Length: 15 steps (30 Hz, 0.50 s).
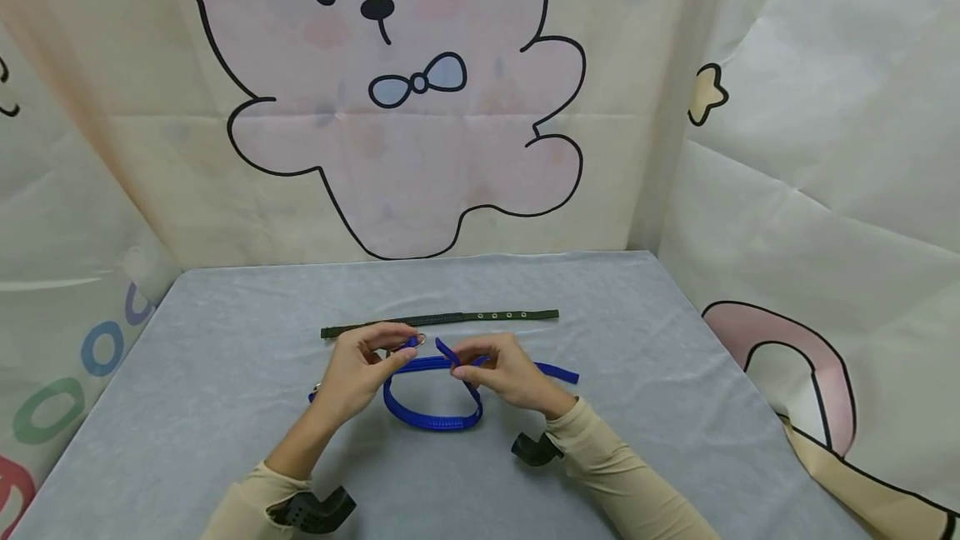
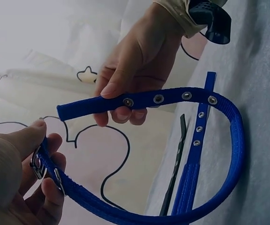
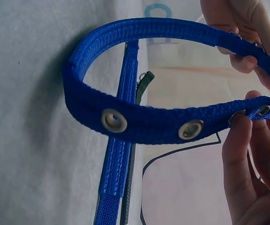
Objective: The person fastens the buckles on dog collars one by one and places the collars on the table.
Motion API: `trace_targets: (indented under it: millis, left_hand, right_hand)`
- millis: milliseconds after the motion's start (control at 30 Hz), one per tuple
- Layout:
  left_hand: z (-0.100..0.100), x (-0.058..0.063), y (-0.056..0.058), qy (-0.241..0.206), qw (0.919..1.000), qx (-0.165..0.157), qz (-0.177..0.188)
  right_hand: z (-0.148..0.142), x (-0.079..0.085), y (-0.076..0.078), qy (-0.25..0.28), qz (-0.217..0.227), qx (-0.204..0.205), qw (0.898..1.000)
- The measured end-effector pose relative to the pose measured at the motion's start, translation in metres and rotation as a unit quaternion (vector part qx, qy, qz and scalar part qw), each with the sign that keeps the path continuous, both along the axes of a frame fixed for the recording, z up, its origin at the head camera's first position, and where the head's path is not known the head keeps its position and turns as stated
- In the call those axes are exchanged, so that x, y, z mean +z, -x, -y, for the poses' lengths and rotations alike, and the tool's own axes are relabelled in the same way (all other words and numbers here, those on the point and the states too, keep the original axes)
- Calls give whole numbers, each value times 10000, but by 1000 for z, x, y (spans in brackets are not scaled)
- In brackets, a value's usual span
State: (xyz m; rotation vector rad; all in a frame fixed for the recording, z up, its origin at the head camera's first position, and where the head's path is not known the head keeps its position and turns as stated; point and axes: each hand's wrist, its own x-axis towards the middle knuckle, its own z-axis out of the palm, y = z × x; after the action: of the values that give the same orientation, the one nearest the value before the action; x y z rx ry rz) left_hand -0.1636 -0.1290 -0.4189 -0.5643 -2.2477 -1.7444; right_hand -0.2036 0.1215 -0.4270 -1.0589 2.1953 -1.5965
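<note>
A blue collar point(image 1: 435, 422) with metal eyelets is bent into a loop between my two hands above the table. My left hand point(image 1: 367, 361) pinches its buckle end; the metal buckle point(image 2: 37, 164) and a ring show by the fingers in the left wrist view. Near the free tip, my right hand point(image 1: 502, 365) pinches the eyelet end of the strap point(image 2: 78, 108) between thumb and fingers. The tip points toward the left hand, apart from the buckle. Behind the loop, a second blue collar point(image 1: 558, 372) lies flat, partly hidden by the hands.
A dark green collar point(image 1: 487, 317) with eyelets lies farther back on the grey cloth-covered table point(image 1: 187, 407). Printed fabric walls point(image 1: 615, 173) enclose the table at the back and both sides. A black wrist camera point(image 1: 315, 511) sits on each forearm.
</note>
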Motion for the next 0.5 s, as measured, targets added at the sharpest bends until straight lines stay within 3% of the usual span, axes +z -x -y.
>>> trace_targets:
  millis: [500]
  left_hand:
    - [-7,-1,-2,151,9997,-182,38]
  right_hand:
    - [4,0,-6,-42,-119,70,9999]
